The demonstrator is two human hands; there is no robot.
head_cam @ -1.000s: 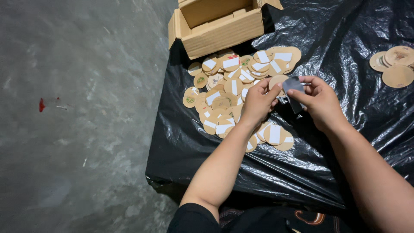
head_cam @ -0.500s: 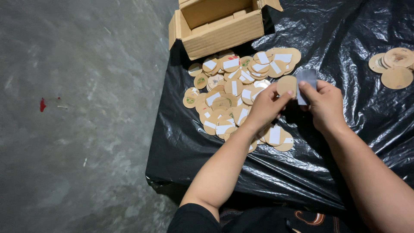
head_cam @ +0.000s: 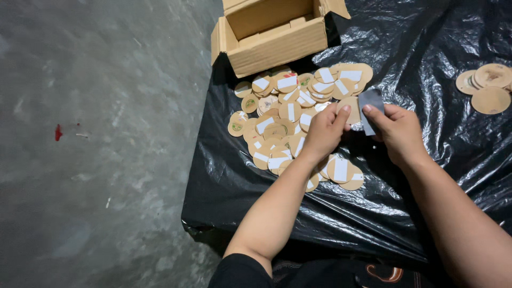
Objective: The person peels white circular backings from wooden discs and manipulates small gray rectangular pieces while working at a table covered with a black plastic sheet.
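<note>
- Left hand (head_cam: 320, 133) pinches a round tan disc (head_cam: 350, 106) in its fingers, above the disc pile (head_cam: 288, 122).
- Right hand (head_cam: 397, 130) fingers grip a grey rectangular piece (head_cam: 369, 109) just beside the disc.
- Open cardboard box (head_cam: 272, 37) stands far on the black-covered desk (head_cam: 373, 202).

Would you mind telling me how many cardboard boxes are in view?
1. The open cardboard box sits at the far edge of the black plastic sheet, just behind the pile of round discs.

surface: black plastic sheet (head_cam: 426, 48) | on it: tan discs (head_cam: 288, 122), open cardboard box (head_cam: 274, 34), second disc pile (head_cam: 488, 88)
</note>
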